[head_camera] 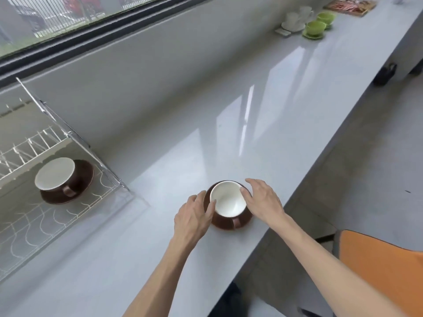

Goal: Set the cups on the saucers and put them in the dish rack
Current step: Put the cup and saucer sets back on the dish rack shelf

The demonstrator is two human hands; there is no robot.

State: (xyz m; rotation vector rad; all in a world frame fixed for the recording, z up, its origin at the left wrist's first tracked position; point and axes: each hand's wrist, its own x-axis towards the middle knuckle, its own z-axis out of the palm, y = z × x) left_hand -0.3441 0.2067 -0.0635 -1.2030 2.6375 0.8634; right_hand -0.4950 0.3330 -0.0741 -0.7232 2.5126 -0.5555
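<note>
- Hands flanked a brown cup with a white inside, which sat upright on a brown saucer near the front edge of the pale grey counter.
- Left hand lay against the left side of the cup and saucer, fingers spread loosely and curved, thumb at the cup's rim; it was not clamped shut on anything.
- Right hand rested on the right side, fingers apart and arched over the saucer's far edge, one fingertip touching the cup's rim; whether it gripped the saucer could not be told.
- The cup's handle pointed toward the person, between the two wrists.
- A second brown cup stood on its own brown saucer inside the wire dish rack at the left, well apart from the hands, its handle also facing the near side.
- Far along the counter to the right stood two green cups on green saucers, and just beside them white cups on a white saucer.
- An orange chair back showed at the lower right, beside the right forearm.
</note>
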